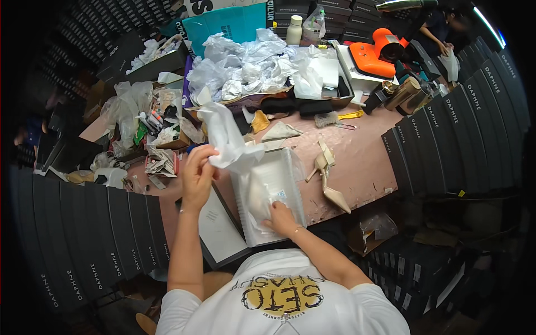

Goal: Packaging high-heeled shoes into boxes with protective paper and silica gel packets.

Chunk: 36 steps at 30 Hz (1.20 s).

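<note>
Left hand (196, 174) raised over pink surface (368, 167), fingers pinched on sheet of white tissue (226, 137). Right hand (281, 218) inside open white box (290, 173), fingers spread, pressing pale shoe (258, 195) wrapped in paper. Box lies at near edge of surface, lid (220, 223) just left. Beige heels (329, 178) lie right of box. Paper pile (245, 67) behind.

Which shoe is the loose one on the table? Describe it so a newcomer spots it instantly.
Start at the pink worktable. Just right of the open white shoebox that the right hand reaches into lies a beige pointed high-heeled shoe, on bare tabletop. It is unboxed and unwrapped, unlike the shoe in the box amid white tissue paper that the left hand lifts.
</note>
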Tool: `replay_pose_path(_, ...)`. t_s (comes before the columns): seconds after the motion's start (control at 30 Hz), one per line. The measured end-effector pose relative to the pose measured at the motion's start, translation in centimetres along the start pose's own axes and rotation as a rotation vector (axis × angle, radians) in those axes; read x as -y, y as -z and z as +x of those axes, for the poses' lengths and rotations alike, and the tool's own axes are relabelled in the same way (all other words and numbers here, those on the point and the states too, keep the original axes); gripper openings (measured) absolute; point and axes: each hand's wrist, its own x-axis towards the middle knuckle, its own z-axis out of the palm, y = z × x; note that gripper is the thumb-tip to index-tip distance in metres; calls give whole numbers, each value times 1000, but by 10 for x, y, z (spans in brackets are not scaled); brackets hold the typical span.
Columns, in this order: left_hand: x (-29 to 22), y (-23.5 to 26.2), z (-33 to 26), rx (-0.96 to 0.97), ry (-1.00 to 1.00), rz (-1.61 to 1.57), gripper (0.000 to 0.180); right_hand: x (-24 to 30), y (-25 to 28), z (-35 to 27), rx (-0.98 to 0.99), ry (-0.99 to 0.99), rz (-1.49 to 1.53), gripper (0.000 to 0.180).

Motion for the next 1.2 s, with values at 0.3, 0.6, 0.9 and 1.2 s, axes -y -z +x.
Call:
replay_pose_path(0.3, 25, -21, -82, 214, -73, 441, 40, -91, 114, -13, -571, -359, -29, 55)
replay_pose_path(0.6, 91, -29, -116, 331, 33, 594, 41, -151, 114, -33, -727, 113, 98, 29)
replay_pose_path(0.9, 64, -55, -132, 423, -28, 916, 53, -232, 86, -49, -537, -189, 116, 70)
replay_pose_path(1.2, 117, -49, -145, 118, 111, 393, 67, -162, 84, -79, -591, -141, 627, 79)
